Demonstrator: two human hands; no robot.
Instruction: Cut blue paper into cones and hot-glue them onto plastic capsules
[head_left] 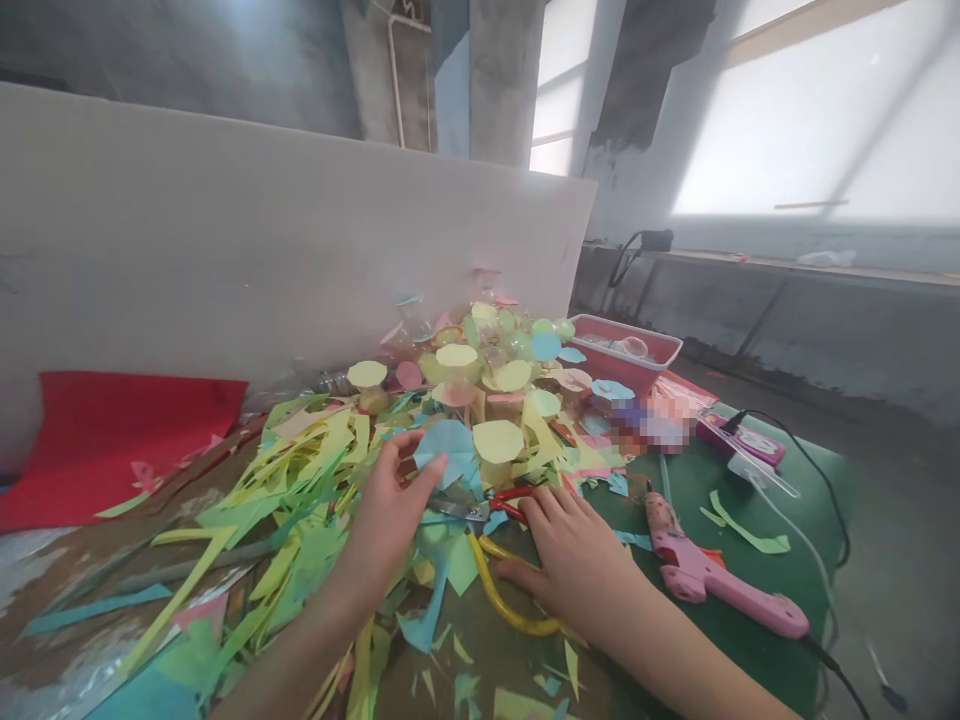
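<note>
A round piece of blue paper (446, 452) is pinched between the thumb and fingers of my left hand (401, 490), held above the pile of scraps. My right hand (562, 545) is on a pair of scissors (469, 511), fingers over the red handle part and thumb beside the yellow loop. The scissor blades point left, below the blue paper. Just behind the blue piece is a pale yellow paper round (498, 440). Cut strips and scraps of yellow, green and blue paper (300, 500) lie around both hands.
Clear plastic cups topped with paper rounds (456, 358) crowd the back. A pink basket (630, 350) stands back right. At right lie a pink glue gun (697, 570) with its cord and a pink power strip (742, 440). Red sheet (127, 430) lies left; a white panel (285, 240) stands behind.
</note>
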